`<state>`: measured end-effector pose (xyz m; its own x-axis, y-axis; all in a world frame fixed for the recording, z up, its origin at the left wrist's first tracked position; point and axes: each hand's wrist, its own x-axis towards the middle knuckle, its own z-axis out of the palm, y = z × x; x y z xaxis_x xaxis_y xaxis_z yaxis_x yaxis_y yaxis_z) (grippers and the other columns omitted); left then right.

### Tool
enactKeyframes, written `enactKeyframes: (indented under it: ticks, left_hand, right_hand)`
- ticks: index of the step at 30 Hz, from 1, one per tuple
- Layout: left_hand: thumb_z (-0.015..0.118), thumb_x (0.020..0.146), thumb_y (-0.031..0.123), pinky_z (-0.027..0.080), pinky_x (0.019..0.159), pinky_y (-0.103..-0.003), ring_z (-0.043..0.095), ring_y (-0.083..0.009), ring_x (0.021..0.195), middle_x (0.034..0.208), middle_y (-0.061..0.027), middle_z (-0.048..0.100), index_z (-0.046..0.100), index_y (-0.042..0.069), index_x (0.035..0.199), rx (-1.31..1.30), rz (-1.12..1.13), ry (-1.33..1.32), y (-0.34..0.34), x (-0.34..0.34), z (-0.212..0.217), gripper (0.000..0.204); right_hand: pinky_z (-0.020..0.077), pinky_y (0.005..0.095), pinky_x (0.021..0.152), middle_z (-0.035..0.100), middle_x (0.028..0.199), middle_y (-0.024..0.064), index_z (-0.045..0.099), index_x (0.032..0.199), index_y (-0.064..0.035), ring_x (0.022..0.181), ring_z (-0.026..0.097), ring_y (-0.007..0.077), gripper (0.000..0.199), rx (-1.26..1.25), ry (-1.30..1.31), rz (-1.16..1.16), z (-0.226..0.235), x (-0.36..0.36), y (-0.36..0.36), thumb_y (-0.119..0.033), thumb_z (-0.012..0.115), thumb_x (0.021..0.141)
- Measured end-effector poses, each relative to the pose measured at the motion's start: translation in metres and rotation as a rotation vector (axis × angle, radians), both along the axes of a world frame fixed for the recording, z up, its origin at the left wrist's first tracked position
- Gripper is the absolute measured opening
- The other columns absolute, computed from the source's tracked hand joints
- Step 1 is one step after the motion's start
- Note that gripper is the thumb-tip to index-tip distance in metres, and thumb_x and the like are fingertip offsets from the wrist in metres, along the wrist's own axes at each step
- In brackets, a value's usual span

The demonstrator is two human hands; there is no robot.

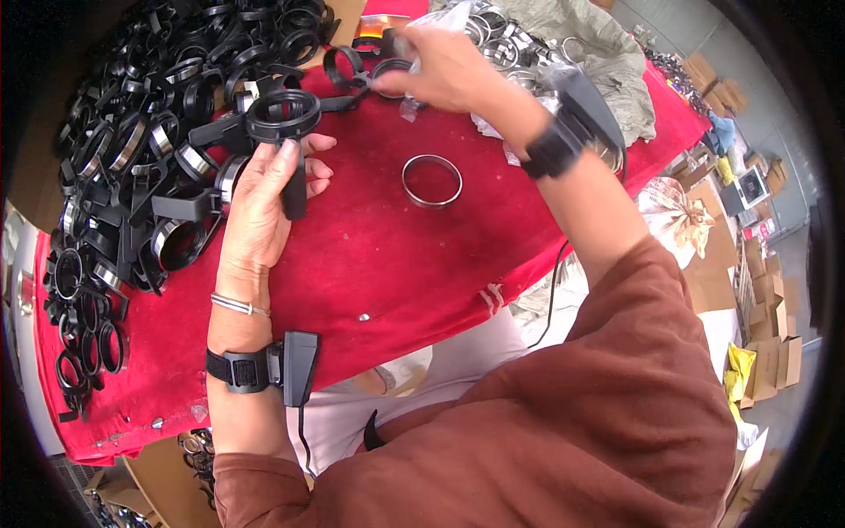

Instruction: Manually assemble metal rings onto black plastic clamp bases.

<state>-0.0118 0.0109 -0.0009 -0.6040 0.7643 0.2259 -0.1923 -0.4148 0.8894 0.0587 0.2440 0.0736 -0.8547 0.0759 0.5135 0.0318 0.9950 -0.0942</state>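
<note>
My left hand (264, 198) grips a black plastic ring holder (283, 119) by its handle, the ring end pointing up and away from me. My right hand (444, 66) reaches to the far side of the table, its fingers closed on a clear plastic bag of metal rings (493, 35). A single silver metal ring (432, 179) lies flat on the red cloth (378, 255) between my hands. Another black ring holder (352, 70) lies just under my right hand's fingers.
A large heap of black ring holders (141, 150), some with metal rings fitted, covers the table's left side. A grey-green sack (607, 53) lies at the far right. Cardboard boxes (766, 290) stand on the floor to the right. A small screw (363, 317) rests near the front edge.
</note>
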Motion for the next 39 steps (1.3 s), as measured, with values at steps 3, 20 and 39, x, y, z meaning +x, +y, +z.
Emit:
enactKeyframes:
  ticks: [3,20,39]
  left_hand:
    - [0.056,0.089,0.016,0.050,0.077,-0.031,0.057,-0.0119,0.076,0.096,-0.0082,0.062,0.052,0.002,0.112,-0.090,0.073,0.085,0.002,0.006,0.002,0.027]
    - [0.063,0.081,0.009,0.050,0.052,-0.025,0.057,-0.0114,0.053,0.080,-0.0111,0.065,0.059,-0.003,0.102,-0.106,-0.077,-0.056,0.014,0.037,-0.006,0.025]
    - [0.062,0.080,0.008,0.040,0.045,-0.021,0.052,-0.0096,0.051,0.072,-0.0047,0.061,0.059,-0.001,0.093,-0.106,-0.073,-0.012,0.009,0.036,0.004,0.016]
  right_hand:
    - [0.0484,0.0394,0.080,0.061,0.091,0.0241,0.052,0.119,0.0029,0.089,0.061,0.0359,0.088,-0.103,-0.358,-0.107,-0.029,0.052,-0.018,-0.063,0.067,0.064]
    - [0.0440,0.0374,0.077,0.047,0.107,0.0130,0.049,0.118,-0.0078,0.088,0.047,0.0301,0.068,0.183,0.176,0.301,-0.056,0.099,-0.068,-0.005,0.071,0.054]
    - [0.0464,0.0367,0.086,0.044,0.115,0.0196,0.038,0.126,0.0000,0.104,0.050,0.0336,0.087,-0.485,0.022,0.183,-0.063,0.106,-0.075,-0.015,0.083,0.054]
